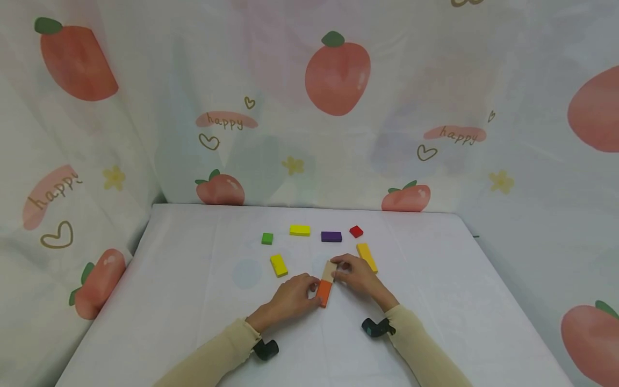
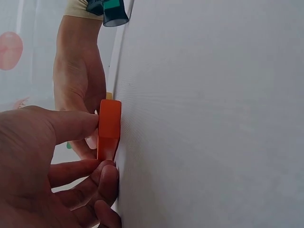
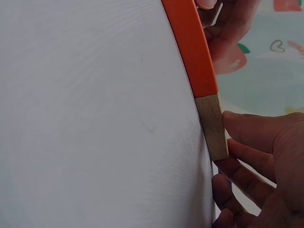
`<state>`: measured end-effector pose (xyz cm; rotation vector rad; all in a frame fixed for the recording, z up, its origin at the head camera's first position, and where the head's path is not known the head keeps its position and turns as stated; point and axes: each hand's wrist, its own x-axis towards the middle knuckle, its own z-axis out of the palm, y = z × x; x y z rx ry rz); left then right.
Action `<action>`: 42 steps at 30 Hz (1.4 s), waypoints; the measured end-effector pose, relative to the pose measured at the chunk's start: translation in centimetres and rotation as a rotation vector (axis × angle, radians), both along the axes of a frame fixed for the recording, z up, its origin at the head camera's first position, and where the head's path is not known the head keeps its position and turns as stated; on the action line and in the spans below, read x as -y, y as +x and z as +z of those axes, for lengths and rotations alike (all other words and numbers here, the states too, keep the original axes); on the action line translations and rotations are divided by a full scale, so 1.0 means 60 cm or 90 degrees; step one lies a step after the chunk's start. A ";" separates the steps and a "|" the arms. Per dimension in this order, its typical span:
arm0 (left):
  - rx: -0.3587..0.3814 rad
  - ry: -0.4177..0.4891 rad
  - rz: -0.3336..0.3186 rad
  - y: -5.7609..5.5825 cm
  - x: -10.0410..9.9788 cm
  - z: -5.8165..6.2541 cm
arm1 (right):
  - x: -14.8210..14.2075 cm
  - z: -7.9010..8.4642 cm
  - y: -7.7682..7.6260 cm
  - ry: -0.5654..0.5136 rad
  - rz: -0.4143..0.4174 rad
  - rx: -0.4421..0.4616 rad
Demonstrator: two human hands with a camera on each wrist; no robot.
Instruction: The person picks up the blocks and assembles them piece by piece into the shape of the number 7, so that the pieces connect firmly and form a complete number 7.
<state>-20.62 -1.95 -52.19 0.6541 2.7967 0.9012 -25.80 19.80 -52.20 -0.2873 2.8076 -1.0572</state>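
An orange block (image 1: 324,293) lies on the white tabletop, end to end with a plain wooden block (image 1: 329,271). My left hand (image 1: 293,295) pinches the orange block from its left side; in the left wrist view the thumb is on one side of the orange block (image 2: 110,124) and the other fingers curl around its far end. From the right, my right hand (image 1: 359,275) grips the plain block between thumb and fingers. Seen from the right wrist, the wooden block (image 3: 213,127) meets the orange block (image 3: 194,52) with their ends flush together.
An arc of blocks lies beyond my hands: a yellow block (image 1: 279,265), a green one (image 1: 267,238), another yellow block (image 1: 300,230), a purple block (image 1: 331,237), a red one (image 1: 356,231) and an amber block (image 1: 365,255) by my right hand. Fruit-printed cloth surrounds the table.
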 end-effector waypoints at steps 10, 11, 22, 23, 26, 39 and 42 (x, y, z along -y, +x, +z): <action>0.022 -0.001 0.004 -0.013 -0.007 0.007 | -0.002 0.003 0.000 0.000 0.007 -0.011; 0.025 -0.004 0.006 -0.015 -0.007 0.007 | -0.002 0.004 -0.001 0.002 0.007 -0.011; 0.050 0.007 0.015 -0.031 -0.012 0.009 | -0.001 0.004 -0.003 0.004 0.001 -0.003; 0.054 0.011 0.013 -0.032 -0.012 0.009 | -0.001 0.003 -0.002 0.006 0.000 -0.001; 0.060 0.017 0.007 -0.035 -0.011 0.008 | 0.000 0.004 -0.001 0.005 0.000 -0.001; 0.073 -0.003 -0.019 -0.042 -0.012 0.009 | -0.002 0.000 0.002 -0.001 0.001 0.005; 0.074 -0.020 -0.029 -0.046 -0.011 0.012 | -0.002 0.003 0.002 -0.003 0.000 0.006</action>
